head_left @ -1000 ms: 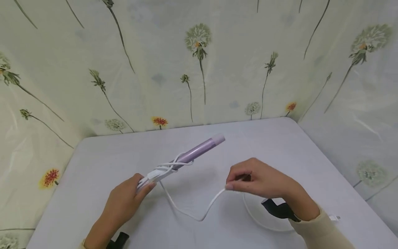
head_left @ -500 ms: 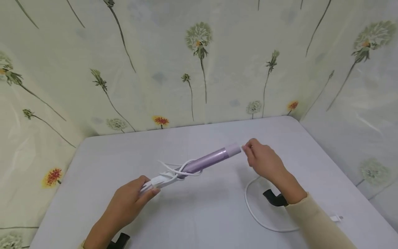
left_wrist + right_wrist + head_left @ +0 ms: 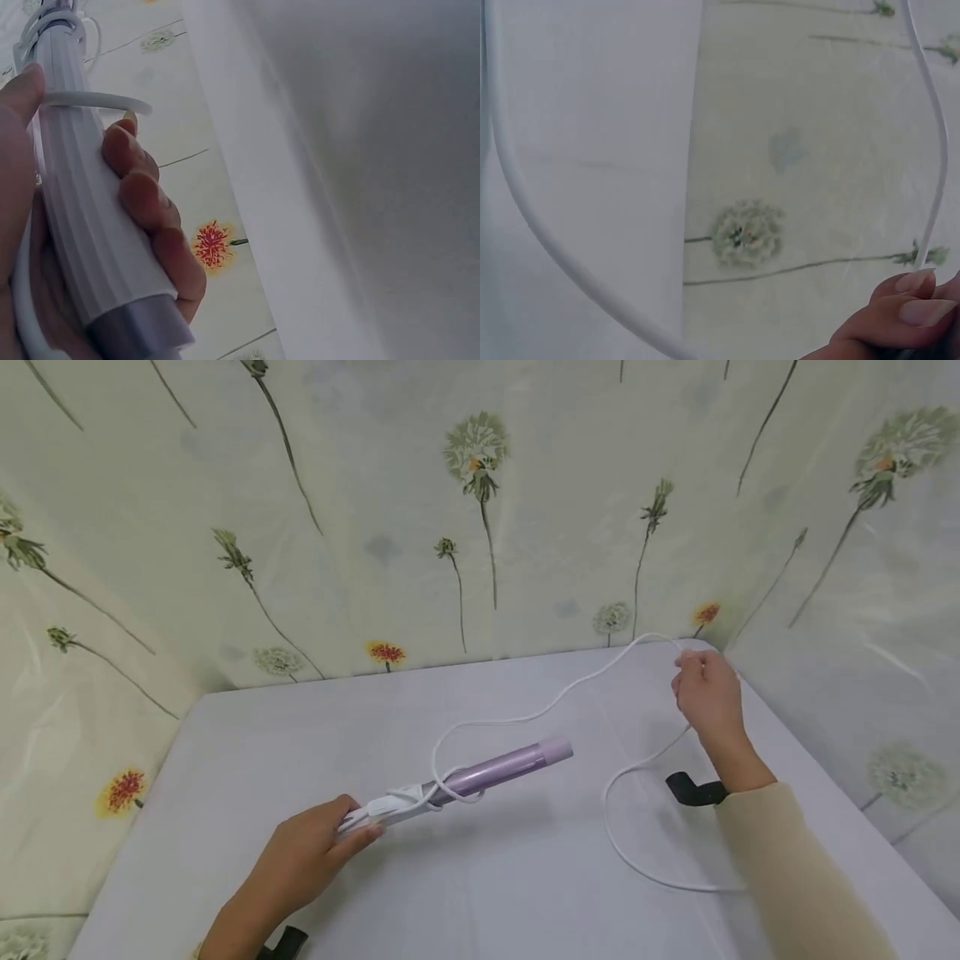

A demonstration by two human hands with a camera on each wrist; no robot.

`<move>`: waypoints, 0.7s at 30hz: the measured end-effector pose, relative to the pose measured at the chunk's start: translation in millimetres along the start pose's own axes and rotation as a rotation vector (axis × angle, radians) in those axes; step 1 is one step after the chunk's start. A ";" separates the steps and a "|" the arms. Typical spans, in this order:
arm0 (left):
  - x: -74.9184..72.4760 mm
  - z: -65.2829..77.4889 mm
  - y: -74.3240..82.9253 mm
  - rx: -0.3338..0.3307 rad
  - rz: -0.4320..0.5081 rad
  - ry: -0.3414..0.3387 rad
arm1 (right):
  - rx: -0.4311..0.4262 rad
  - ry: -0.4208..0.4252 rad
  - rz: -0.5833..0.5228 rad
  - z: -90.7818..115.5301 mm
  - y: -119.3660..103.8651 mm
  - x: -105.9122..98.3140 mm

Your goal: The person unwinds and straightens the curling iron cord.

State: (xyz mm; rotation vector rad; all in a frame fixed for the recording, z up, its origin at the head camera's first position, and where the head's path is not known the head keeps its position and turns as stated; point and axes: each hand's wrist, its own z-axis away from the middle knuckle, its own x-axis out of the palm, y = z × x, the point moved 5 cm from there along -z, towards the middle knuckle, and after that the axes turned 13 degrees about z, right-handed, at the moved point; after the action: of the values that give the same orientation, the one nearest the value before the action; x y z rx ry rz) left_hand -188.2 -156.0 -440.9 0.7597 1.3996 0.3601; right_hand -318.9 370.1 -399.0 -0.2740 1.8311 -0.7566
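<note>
My left hand (image 3: pixel 309 852) grips the white ribbed handle (image 3: pixel 94 187) of a curling iron (image 3: pixel 501 770), which is held above the table at a slant. Its purple barrel points right and ends in a pale tip. White cord (image 3: pixel 513 721) still loops round the iron near the clamp, and part of it lies under the left hand's fingers. Out at the far right, my right hand (image 3: pixel 708 700) pinches that cord between thumb and fingers. From there the cord hangs down in a curve to the table, passing behind the right sleeve. In the right wrist view the fingertips (image 3: pixel 922 311) meet the cord.
A white table (image 3: pixel 525 893) lies beneath both hands. Behind it and to both sides hangs flower-printed sheeting (image 3: pixel 375 527). Black curved pieces show by the right wrist (image 3: pixel 693 790) and by the left wrist (image 3: pixel 283 943).
My right hand has swept up and to the far right, carrying the cord over past the barrel tip. A long stretch of cord now arcs between the iron and that hand. My left hand stays nearly in place.
</note>
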 end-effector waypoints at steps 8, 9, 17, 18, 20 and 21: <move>-3.2 -0.1 -14.0 -0.022 -0.058 0.012 | 0.028 0.041 0.174 -62.6 12.3 -12.3; -4.5 -0.4 -15.7 -0.023 -0.059 0.018 | 0.040 0.022 0.206 -68.0 16.8 -12.5; -15.6 -3.1 -29.2 -0.114 -0.060 0.060 | 0.034 -0.126 0.445 -77.3 66.7 8.1; -16.3 -4.0 -30.7 -0.133 -0.052 0.064 | 0.050 -0.147 0.463 -75.3 75.6 10.1; -18.2 -4.8 -33.8 -0.175 -0.034 0.071 | 0.084 -0.185 0.491 -70.9 92.9 14.2; -19.5 -4.9 -35.1 -0.196 -0.021 0.078 | 0.087 -0.200 0.502 -69.0 100.1 16.5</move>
State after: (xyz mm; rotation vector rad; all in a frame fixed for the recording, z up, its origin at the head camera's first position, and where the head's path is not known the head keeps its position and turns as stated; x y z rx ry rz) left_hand -203.3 -192.4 -449.7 0.5751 1.4205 0.5068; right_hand -371.2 463.9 -458.3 0.1612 1.5793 -0.4358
